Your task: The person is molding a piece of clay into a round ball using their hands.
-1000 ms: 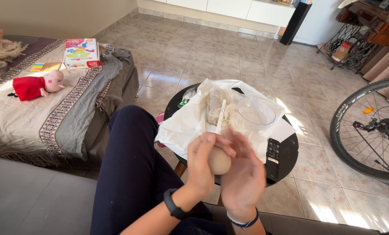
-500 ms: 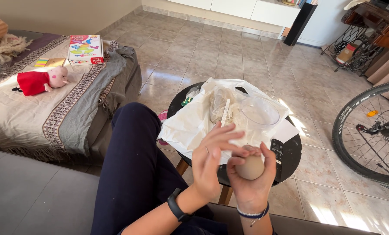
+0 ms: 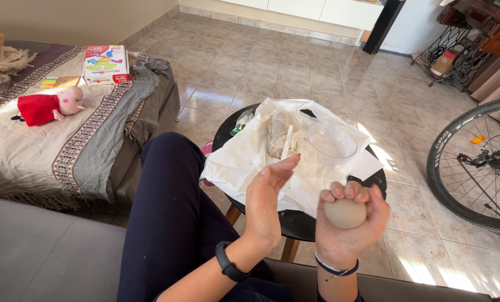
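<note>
My right hand (image 3: 347,223) is closed around a smooth beige ball of clay or dough (image 3: 345,213), held over the near edge of a round black table (image 3: 303,223). My left hand (image 3: 266,201) is beside it, empty, palm turned towards the ball and fingers stretched out. It wears a black wristband. On the table lie a crumpled white plastic sheet (image 3: 244,162), a clear plastic bowl (image 3: 332,142) and a clear bag with a pale stick (image 3: 283,137).
My dark-trousered knee (image 3: 171,184) rises left of the table. A low bed with a patterned cover (image 3: 65,145) carries a red and pink plush toy (image 3: 46,106) and a game box (image 3: 105,64). A bicycle wheel (image 3: 479,162) stands at the right on the tiled floor.
The ball was between both palms; now my right hand alone grips it and has drawn it to the right, while my left hand has come off it and opened.
</note>
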